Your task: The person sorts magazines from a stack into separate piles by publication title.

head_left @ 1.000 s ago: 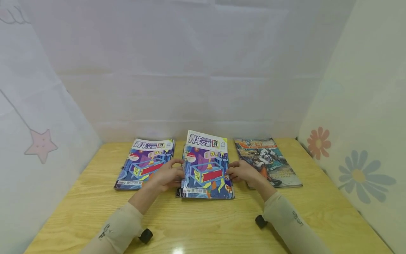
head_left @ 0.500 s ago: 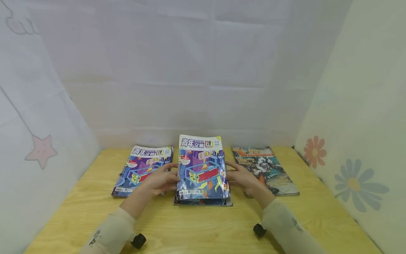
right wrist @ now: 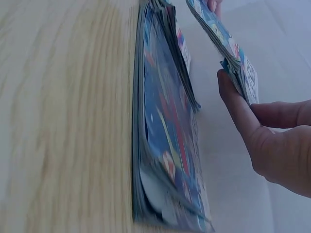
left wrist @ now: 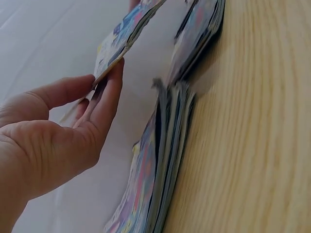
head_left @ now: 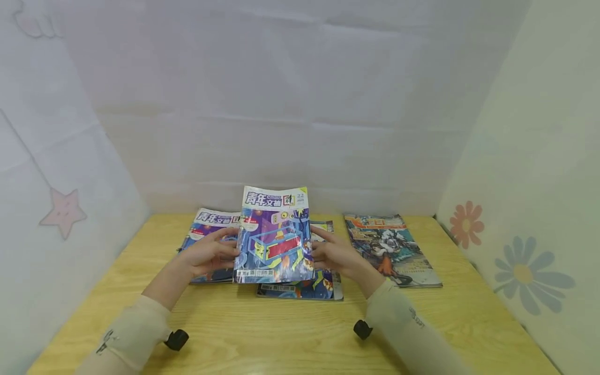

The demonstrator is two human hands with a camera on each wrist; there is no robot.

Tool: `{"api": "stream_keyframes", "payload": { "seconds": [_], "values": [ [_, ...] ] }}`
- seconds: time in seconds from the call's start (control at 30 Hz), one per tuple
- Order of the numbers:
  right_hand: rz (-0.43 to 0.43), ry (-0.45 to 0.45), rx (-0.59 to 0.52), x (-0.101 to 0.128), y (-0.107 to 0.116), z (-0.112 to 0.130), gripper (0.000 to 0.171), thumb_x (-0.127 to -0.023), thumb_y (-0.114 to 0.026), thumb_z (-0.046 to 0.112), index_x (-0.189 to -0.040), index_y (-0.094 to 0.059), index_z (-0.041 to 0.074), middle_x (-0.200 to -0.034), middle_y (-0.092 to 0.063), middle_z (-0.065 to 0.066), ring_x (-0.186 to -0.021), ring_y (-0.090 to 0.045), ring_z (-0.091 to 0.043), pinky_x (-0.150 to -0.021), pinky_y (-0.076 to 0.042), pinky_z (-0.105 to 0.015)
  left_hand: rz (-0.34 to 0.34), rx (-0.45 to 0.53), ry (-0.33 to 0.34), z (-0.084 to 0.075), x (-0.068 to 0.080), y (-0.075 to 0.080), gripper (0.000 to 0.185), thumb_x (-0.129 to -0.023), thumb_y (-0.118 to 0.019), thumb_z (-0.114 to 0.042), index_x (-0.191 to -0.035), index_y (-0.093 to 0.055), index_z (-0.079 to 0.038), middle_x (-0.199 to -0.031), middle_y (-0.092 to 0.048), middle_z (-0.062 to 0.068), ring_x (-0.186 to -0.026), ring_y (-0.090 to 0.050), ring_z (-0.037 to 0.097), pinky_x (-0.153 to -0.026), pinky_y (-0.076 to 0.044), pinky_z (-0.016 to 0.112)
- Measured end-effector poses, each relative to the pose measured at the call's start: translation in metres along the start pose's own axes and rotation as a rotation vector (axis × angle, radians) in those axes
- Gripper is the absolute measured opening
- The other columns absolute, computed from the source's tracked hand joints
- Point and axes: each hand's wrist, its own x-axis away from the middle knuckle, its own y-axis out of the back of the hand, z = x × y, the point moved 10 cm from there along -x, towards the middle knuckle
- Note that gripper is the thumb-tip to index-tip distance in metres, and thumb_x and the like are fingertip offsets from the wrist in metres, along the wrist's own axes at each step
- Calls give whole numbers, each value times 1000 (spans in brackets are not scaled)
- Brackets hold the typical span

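My left hand (head_left: 206, 254) and right hand (head_left: 336, 256) pinch a magazine (head_left: 274, 245) above the table (head_left: 281, 333), toward its far edge: likely mid-transfer; next calls for level lowering, clearance unclear.

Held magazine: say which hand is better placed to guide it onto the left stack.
Probably the left hand: it pinches the held magazine by the edge nearer the left stack; the right hand is nearer the middle stack.

Left hand (head_left: 211, 253), right hand (head_left: 338, 256): both hands pinching, forearms (head_left: 170, 284) angled inward.
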Motion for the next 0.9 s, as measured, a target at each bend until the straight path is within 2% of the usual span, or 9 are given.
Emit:
{"api": "stream_keyframes", "payload": {
  "seconds": [0.07, 0.17, 0.3, 0.4, 0.53, 0.63, 0.77, 0.83, 0.9],
  "values": [
    [3, 2, -24, -5, -8, 1, 78, -97, -49, -12, -162, -28, 25, -104, -50, -5, -62, -45, -15, -65, -44, -38, 11, 16, 4, -3, 2, 8, 72, -95, -62, 8, -155, -27, -8, -133, -60, 20, -98, -70, 29, -85, -58, 46],
    [-14, -5, -55, -11, -18, -1, 77, -97, -50, -12, -162, -30, 24, -99, -50, -3, -64, -45, -14, -71, -51, -36, -12, 35, 15, -6, 6, 23, 68, -95, -62, 8, -153, -31, -9, -122, -65, 17, -97, -69, 30, -85, -58, 46],
    [-69, -7, -45, -16, -30, -1, 79, -94, -48, -14, -163, -28, 20, -129, -53, -21, -76, -61, -18, -86, -55, -42, -56, 24, 37, -4, 10, 38, 68, -96, -63, 6, -155, -30, -9, -124, -60, 17, -101, -66, 30, -90, -56, 47],
    [-92, -1, -40, -20, -39, -1, 82, -90, -45, -17, -163, -27, 17, -157, -34, -27, -95, -67, -25, -89, -54, -46, -87, -8, 58, -1, 13, 50, 73, -96, -64, 4, -157, -27, -9, -128, -56, 16, -102, -64, 28, -89, -56, 44],
    [-107, -4, -51, -32, -53, -6, 80, -90, -47, -16, -162, -31, 17, -152, -43, -22, -71, -54, -16, -82, -51, -42, -135, -35, 65, 3, 18, 70, 77, -95, -66, 3, -159, -25, -10, -125, -59, 13, -102, -65, 26, -86, -57, 41],
    [-122, -15, -53, -43, -65, -12, 78, -91, -49, -15, -161, -33, 17, -131, -55, -16, -57, -37, -14, -85, -53, -43, -144, -33, 57, 4, 24, 84, 77, -96, -64, 3, -160, -22, -8, -120, -63, 12, -102, -66, 26, -87, -57, 43],
    [-124, -43, -63, -58, -83, -21, 79, -91, -50, -17, -160, -34, 15, -138, -50, -22, -68, -55, -16, -95, -52, -51, -164, -20, 57, 3, 38, 106, 76, -99, -61, 2, -161, -18, -6, -114, -67, 10, -101, -67, 25, -87, -57, 43],
    [-125, -57, -75, -65, -90, -27, 79, -91, -51, -18, -161, -33, 14, -157, -33, -26, -74, -60, -19, -96, -51, -55, -172, -29, 54, 1, 45, 114, 75, -101, -60, -1, -162, -17, -5, -113, -67, 10, -100, -67, 25, -87, -57, 42],
    [-114, -79, -101, -72, -98, -34, 79, -91, -51, -18, -161, -32, 13, -152, -39, -25, -67, -58, -16, -97, -49, -55, -166, -55, 41, -1, 51, 120, 74, -102, -59, -4, -162, -16, -3, -114, -67, 10, -101, -67, 25, -88, -57, 42]
  ]
}}
